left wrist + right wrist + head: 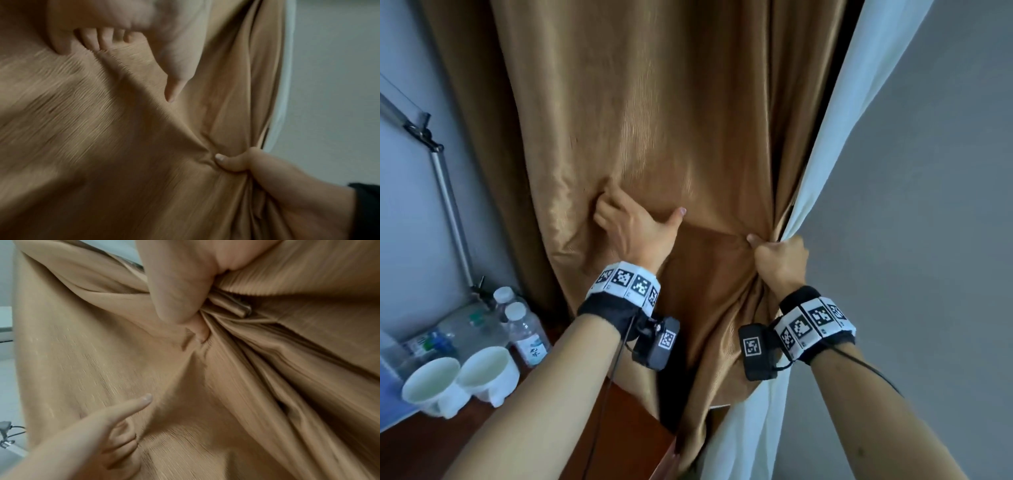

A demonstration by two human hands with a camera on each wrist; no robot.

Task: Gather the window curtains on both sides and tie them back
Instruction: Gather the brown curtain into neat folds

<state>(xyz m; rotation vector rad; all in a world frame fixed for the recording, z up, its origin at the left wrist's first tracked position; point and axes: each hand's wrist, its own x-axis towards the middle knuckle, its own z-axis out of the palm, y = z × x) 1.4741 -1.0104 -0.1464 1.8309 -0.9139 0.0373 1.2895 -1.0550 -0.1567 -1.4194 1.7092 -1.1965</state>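
A golden-brown curtain (654, 102) hangs in front of me, with a white sheer curtain (859, 102) along its right edge. My left hand (633, 222) digs its curled fingers (92, 40) into the brown cloth left of centre, thumb stretched out to the right. My right hand (779, 255) grips the bunched right edge of the brown curtain together with the sheer, so folds fan out from the fist. The left wrist view shows that fist (267, 175) pinching the gathered cloth (82, 129). In the right wrist view my right thumb (174, 280) presses into the folds (267, 369) and the left hand (92, 426) lies below.
A wooden table (619, 428) stands at the lower left with two white cups (489, 373) and water bottles (525, 329) on it. A metal lamp arm (448, 192) rises along the left wall. A plain grey wall (928, 240) is at the right.
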